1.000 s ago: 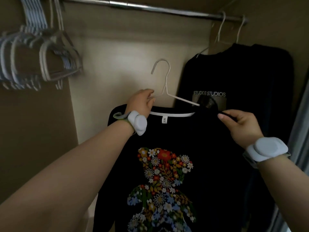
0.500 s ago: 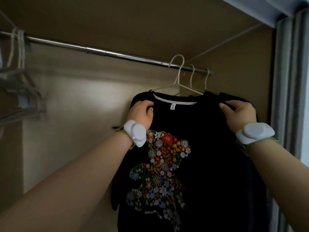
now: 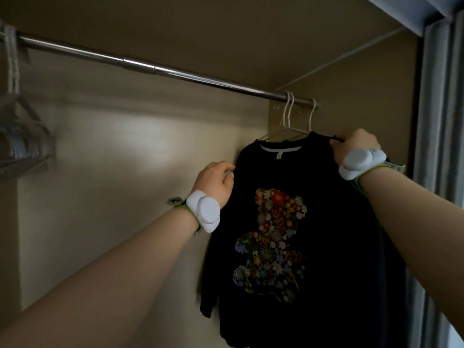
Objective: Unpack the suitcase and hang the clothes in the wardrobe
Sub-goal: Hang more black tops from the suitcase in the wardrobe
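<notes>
A black shirt (image 3: 324,202) with a floral bear print hangs on a white wire hanger (image 3: 286,126), whose hook is over the metal rail (image 3: 140,67) at the wardrobe's right end. My right hand (image 3: 356,146) pinches the shirt's right shoulder. At the shirt's left shoulder edge is my left hand (image 3: 217,182), fingers curled and touching the fabric. Behind the shirt, further white hanger hooks sit on the rail; the garments on them are hidden.
A bunch of bare white hangers (image 3: 20,136) hangs at the rail's far left. The wardrobe's side panel (image 3: 364,96) stands right behind the shirt, and a grey curtain (image 3: 442,146) runs down the right edge. The beige back wall lies between.
The shirt on its hanger went up and to the right and its hook now sits on the rail. My left hand slid down off the shoulder to the shirt's left edge.
</notes>
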Available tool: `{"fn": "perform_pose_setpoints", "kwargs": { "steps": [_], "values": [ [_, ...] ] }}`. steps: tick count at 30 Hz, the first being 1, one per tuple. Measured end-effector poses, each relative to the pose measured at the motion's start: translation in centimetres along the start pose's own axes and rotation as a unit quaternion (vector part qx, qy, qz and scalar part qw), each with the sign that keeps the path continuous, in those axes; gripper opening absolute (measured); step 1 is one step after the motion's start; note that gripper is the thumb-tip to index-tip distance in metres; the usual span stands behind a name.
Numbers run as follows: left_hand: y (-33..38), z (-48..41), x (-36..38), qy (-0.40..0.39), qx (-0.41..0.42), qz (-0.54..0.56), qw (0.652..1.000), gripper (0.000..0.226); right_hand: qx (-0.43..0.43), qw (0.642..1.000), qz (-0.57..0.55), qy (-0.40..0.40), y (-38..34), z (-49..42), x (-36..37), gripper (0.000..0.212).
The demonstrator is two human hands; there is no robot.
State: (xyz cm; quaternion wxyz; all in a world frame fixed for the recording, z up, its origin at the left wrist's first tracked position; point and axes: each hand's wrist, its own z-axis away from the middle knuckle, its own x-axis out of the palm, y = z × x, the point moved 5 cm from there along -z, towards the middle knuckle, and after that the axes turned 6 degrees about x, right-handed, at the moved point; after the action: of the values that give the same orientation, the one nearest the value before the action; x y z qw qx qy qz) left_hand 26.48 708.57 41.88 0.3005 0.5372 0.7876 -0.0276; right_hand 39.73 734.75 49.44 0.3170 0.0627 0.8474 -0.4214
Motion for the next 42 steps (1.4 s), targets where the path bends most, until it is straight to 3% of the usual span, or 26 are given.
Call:
{"fn": "perform_pose_setpoints", "kwargs": {
  "steps": [5,9,12,18,25,31,37,40,42],
  "values": [
    [-0.7,1.2,0.2,-0.019,-0.011,-0.009,1.000,0.029,-0.009,0.997,0.060,0.047,-0.1,0.7,0.4,0.039],
    [-0.9,1.8,0.0,-0.025,-0.018,-0.023,0.999,0.031,-0.168,0.952,0.153,0.205,-1.8,3.6,1.1,0.037],
    [-0.9,2.5,-0.9,-0.020,-0.032,-0.029,0.999,0.033,-0.259,0.935,0.099,0.220,-3.7,6.7,2.7,0.042],
    [-1.0,6.8,-4.6,0.013,-0.066,-0.063,0.996,0.035,-0.368,0.925,-0.010,0.095,-8.3,13.2,7.3,0.047],
    [0.6,14.1,-13.8,0.123,-0.067,-0.184,0.973,0.036,-0.452,0.870,-0.181,-0.085,-14.2,22.3,11.3,0.043],
    [4.4,19.2,-21.6,0.203,-0.035,-0.278,0.938,0.035,-0.438,0.799,-0.311,-0.270,-18.9,30.2,12.2,0.039],
    [4.3,22.8,-27.1,0.205,-0.107,-0.352,0.907,0.036,-0.423,0.752,-0.371,-0.344,-23.0,35.8,13.0,0.029],
    [4.3,24.3,-28.9,0.214,-0.130,-0.358,0.899,0.035,-0.371,0.730,-0.415,-0.397,-24.2,37.7,13.1,0.043],
    [4.5,24.7,-29.5,0.210,-0.138,-0.352,0.902,0.034,-0.351,0.727,-0.444,-0.389,-24.7,38.0,13.2,0.039]
  ]
}}
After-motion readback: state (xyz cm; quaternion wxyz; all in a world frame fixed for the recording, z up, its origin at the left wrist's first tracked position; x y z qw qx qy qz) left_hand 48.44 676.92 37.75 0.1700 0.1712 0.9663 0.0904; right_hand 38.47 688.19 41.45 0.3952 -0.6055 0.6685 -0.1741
